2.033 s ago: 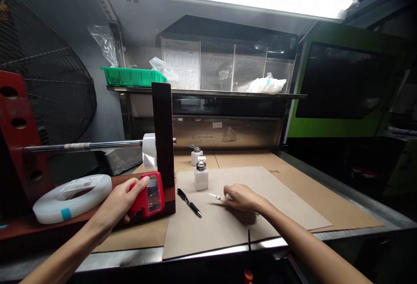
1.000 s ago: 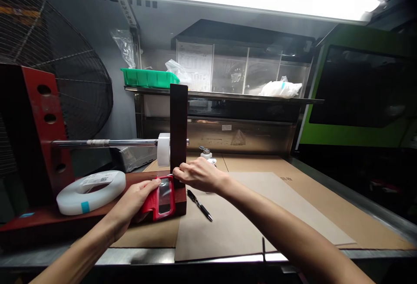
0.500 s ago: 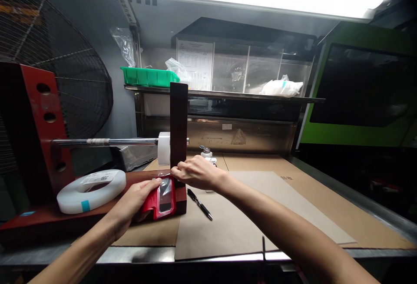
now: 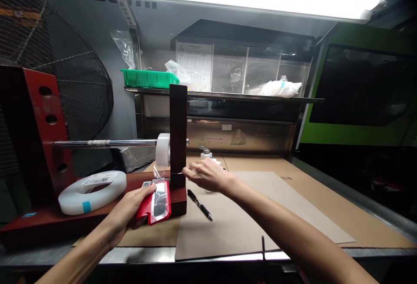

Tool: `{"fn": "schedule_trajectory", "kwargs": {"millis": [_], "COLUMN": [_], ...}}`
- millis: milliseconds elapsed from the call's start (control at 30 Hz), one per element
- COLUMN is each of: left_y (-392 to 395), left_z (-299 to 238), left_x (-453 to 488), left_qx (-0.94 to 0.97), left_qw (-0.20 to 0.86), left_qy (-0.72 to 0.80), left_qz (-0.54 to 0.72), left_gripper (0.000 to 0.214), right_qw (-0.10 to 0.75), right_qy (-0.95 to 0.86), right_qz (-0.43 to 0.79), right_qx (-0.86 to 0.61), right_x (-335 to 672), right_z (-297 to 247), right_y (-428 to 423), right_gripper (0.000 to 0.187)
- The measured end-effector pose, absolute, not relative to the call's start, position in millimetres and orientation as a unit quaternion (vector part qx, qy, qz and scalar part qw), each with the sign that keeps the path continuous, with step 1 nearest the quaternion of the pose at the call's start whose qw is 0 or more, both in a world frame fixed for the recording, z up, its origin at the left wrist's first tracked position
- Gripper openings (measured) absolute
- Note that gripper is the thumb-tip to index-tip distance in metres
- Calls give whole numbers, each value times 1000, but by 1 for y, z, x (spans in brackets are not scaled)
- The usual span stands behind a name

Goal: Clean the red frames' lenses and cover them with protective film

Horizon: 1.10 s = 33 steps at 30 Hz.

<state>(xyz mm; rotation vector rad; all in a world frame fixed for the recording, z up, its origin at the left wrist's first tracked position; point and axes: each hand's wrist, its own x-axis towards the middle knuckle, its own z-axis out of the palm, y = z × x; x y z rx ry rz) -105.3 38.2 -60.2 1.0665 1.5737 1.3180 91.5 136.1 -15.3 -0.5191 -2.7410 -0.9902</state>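
Note:
My left hand is closed on a red plastic frame with a dark, shiny window, thumb on top. A bit of clear film sticks up at the frame's upper edge. My right hand is pinched round a thin metal tool, of which only a slim tip shows, pointing left in front of the dark upright. The two hands are apart. A white tape roll hangs on the metal rod above the frame. Below my right hand, a black pen lies on the cardboard.
A large translucent roll lies on the red stand's base. The dark upright stands between my hands. Behind my right hand is a white pump bottle. A shelf with a green bin spans the back.
My right hand has moved right, away from the red frame, with the thin metal tool. My left hand has shifted slightly left and down with the frame, and film now stands up at its top.

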Motion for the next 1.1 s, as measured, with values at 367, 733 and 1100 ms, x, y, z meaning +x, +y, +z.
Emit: {"fn": "schedule_trajectory", "kwargs": {"millis": [367,733,1100], "left_y": [35,32,31], "left_z": [-61,-59,-62], "left_x": [-103,-99,-104], "left_qx": [419,430,441], "left_qw": [384,365,366], "left_qy": [642,644,632], "left_qz": [514,517,522], "left_gripper": [45,47,44], "right_qw": [131,100,94], "right_qy": [-921,-929,-930], "right_qz": [-316,-334,-333], "right_qx": [-186,-126,-129], "right_x": [120,76,70], "right_z": [-29,-2,-6], "right_y": [122,113,111], "right_gripper": [20,22,20]}}
